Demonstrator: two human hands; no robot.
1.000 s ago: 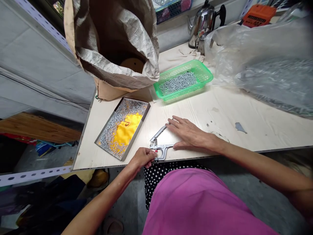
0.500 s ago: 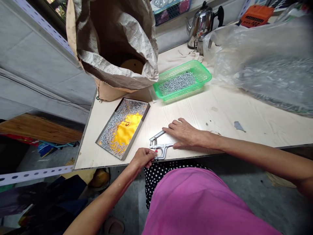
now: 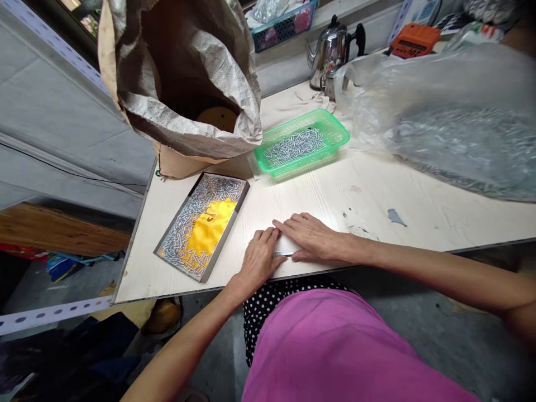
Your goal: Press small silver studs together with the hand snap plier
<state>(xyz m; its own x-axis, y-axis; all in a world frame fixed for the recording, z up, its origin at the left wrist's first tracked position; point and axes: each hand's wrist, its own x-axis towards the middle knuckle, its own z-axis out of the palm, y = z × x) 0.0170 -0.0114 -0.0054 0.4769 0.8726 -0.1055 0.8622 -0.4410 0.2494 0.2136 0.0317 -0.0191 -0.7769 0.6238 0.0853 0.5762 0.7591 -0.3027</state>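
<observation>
Grey metal hand tool [image 3: 283, 254], qty 1: on table [image 3: 330, 192] nr front edge, betw. the two hands; mostly covered, only a strip shows, so full shape can't be told.

L. hand [image 3: 259, 255]: palm down over tool's L. end, fingers together & bent, thumb twd R. hand; prob. to steady it. Grip underneath hidden, can't tell if closed.

R. hand [image 3: 315, 239]: at tool's R. end, fingers stretched twd L. fingertips, thumb well parted below; no closed grip shows. Spread prob. spans the tool.

Shallow tray [image 3: 221, 241], w/ small metal pins [image 3: 173, 237] & bare yellow patch [image 3: 211, 230]: angled L. of L. hand, prob. for easy reach.

Green basket [image 3: 301, 168], qty 1, pierced sides: farther back, part-filled w/ similar pins, maybe bulk stock.

Lg. paper sack [image 3: 173, 123]: back L., mouth open, prob. for dropping things in.

Clear plastic bag [image 3: 444, 134]: R. side, bulky, contents unclear.

Kettle [image 3: 329, 53] & orange box [image 3: 414, 40]: rear, apart from hands, prob. kept out of way.
</observation>
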